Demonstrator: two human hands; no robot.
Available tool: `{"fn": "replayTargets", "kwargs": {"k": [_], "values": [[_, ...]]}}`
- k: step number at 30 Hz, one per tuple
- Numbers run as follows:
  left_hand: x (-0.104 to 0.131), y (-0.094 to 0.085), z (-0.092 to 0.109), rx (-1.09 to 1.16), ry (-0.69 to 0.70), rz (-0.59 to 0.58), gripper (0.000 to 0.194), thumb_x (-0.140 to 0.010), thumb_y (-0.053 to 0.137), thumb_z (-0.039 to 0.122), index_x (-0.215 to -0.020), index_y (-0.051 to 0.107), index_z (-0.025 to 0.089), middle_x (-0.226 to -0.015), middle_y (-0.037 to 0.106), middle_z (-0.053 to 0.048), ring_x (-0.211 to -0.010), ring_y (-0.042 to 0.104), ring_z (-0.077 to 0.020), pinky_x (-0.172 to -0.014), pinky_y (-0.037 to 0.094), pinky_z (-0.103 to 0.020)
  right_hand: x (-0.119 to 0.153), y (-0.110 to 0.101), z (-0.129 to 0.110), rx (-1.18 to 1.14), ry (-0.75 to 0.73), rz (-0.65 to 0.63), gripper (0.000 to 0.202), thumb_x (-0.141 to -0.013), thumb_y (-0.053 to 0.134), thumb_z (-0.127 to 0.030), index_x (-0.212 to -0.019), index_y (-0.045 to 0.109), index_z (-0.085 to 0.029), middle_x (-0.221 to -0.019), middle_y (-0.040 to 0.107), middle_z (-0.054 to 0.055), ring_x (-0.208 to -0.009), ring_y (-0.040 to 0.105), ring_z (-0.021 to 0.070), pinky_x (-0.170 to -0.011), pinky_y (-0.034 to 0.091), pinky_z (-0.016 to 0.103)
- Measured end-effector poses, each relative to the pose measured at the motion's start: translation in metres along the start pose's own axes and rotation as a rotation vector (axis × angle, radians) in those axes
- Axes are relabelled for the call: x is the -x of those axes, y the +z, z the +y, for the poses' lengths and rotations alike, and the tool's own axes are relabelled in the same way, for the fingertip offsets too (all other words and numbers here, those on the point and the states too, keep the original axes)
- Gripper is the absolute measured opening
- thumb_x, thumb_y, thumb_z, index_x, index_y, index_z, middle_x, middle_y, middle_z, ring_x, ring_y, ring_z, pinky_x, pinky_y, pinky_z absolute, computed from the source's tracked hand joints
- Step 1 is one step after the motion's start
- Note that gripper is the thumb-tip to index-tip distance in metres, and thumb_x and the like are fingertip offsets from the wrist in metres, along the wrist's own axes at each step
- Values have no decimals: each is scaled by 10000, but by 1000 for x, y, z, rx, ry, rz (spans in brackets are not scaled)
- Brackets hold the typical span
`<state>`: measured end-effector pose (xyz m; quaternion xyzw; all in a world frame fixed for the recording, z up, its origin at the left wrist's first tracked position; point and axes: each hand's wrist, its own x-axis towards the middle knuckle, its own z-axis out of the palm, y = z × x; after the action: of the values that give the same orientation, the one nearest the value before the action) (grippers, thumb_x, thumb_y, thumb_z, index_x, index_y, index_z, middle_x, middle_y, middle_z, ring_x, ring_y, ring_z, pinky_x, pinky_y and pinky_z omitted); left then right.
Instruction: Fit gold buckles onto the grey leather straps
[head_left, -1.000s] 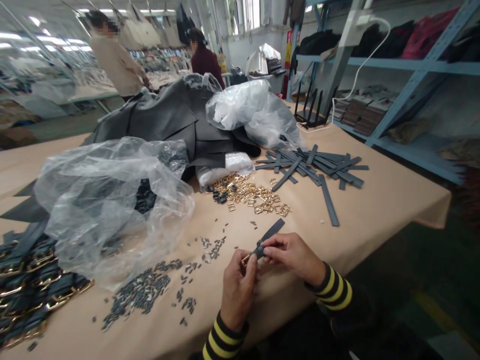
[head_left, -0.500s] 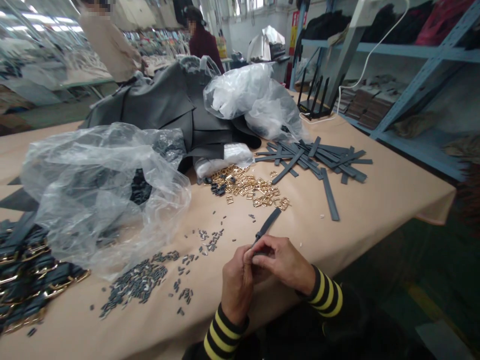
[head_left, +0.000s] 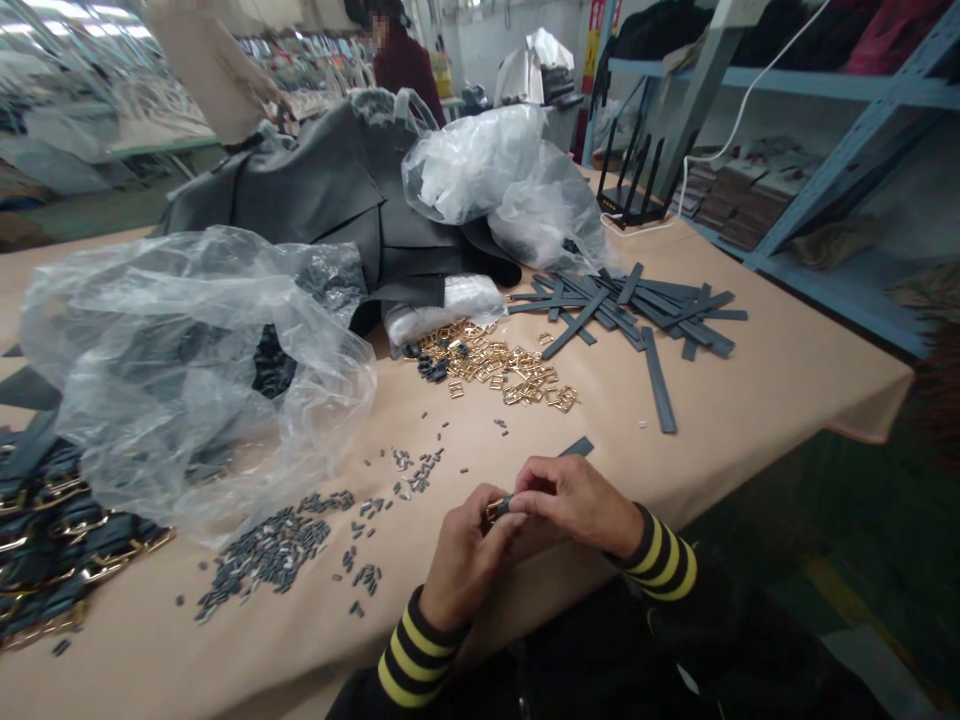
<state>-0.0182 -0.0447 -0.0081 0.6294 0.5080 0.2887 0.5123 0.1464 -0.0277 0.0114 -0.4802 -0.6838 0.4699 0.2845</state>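
Observation:
Close to the table's front edge, my left hand point(head_left: 469, 545) is closed around the end of a dark grey strap, where a gold buckle point(head_left: 493, 510) shows between thumb and fingers. My right hand point(head_left: 574, 500) pinches the same strap point(head_left: 577, 447) just beside the buckle, and the strap's free end sticks out beyond my knuckles. Part of the strap is hidden under my fingers. Beyond my hands lies a pile of gold buckles point(head_left: 517, 370) with a few small dark loops. Many tiny dark pieces point(head_left: 270, 550) are scattered to the left.
Loose grey straps point(head_left: 660, 380) lie in a heap at the back right, near a black router point(head_left: 634, 205). A clear plastic bag point(head_left: 300, 400) covers the left middle. Finished-looking straps with gold buckles point(head_left: 67, 540) are piled far left. Two people stand behind the table.
The gold buckle now shows at my left fingertips. My left hand has moved slightly left, and the strap has swung lower and to the right, its free end now behind my right hand.

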Motion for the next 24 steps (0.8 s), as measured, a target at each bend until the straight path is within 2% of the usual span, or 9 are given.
{"fn": "replayTargets", "kwargs": {"k": [3, 6, 8, 10, 12, 14, 18, 21, 24], "values": [[2, -1, 1, 74, -41, 45, 179, -757, 538, 327, -715, 515, 155, -563, 509, 32, -467, 445, -77, -457, 368, -185, 0, -10, -6, 104, -84, 19, 172, -818, 493, -251, -759, 609, -138, -621, 588, -3, -579, 528, 95, -569, 390, 203], [3, -5, 5, 114, -69, 63, 207, -750, 547, 345, -685, 499, 155, -518, 464, 50, -443, 405, -68, -444, 338, -183, -1, -26, -8, 297, -187, 139, 183, -788, 537, -270, -898, 606, -140, -898, 620, 62, -857, 544, 156, -750, 391, 256], [4, -7, 7, 141, -73, 33, 209, -756, 541, 344, -683, 488, 155, -513, 464, 51, -447, 406, -69, -449, 334, -185, 0, -34, -6, 419, -162, 19, 259, -756, 575, -317, -945, 604, -143, -945, 616, 78, -897, 535, 186, -762, 382, 278], [5, -9, 9, 146, -73, 14, 202, -758, 537, 337, -687, 484, 155, -521, 475, 47, -458, 417, -72, -456, 339, -188, 2, -38, -4, 485, -70, -209, 246, -760, 559, -356, -861, 626, -142, -773, 632, 57, -719, 559, 164, -643, 387, 256], [5, -9, 10, 128, -80, 1, 195, -757, 537, 331, -691, 487, 155, -529, 480, 43, -470, 429, -77, -462, 347, -190, 3, -39, -3, 454, -16, -391, 239, -791, 514, -347, -755, 622, -137, -608, 598, 21, -556, 529, 120, -542, 357, 221], [4, -8, 9, 113, -90, -19, 186, -757, 533, 327, -698, 490, 156, -541, 487, 41, -482, 442, -80, -471, 357, -192, 4, -37, -3, 334, -8, -481, 236, -825, 462, -297, -725, 597, -130, -570, 584, 5, -514, 525, 94, -520, 357, 195], [2, -8, 6, 125, -109, -64, 175, -758, 527, 321, -716, 480, 158, -550, 495, 44, -475, 448, -76, -471, 356, -188, 5, -35, -7, 146, 22, -562, 238, -855, 370, -197, -737, 564, -123, -560, 576, -12, -485, 539, 70, -526, 395, 169], [1, -9, 4, 160, -125, -82, 180, -756, 532, 323, -721, 469, 158, -524, 485, 52, -456, 437, -70, -452, 336, -178, 4, -35, -8, 187, -13, -545, 252, -855, 354, -170, -730, 569, -126, -513, 539, -24, -460, 508, 67, -516, 383, 168], [1, -7, 3, 216, -150, -52, 211, -771, 518, 348, -724, 450, 155, -523, 488, 51, -429, 420, -61, -434, 326, -174, 3, -34, -9, 275, -98, -483, 223, -835, 392, -148, -708, 575, -131, -560, 561, -13, -509, 505, 74, -545, 370, 177]]}}
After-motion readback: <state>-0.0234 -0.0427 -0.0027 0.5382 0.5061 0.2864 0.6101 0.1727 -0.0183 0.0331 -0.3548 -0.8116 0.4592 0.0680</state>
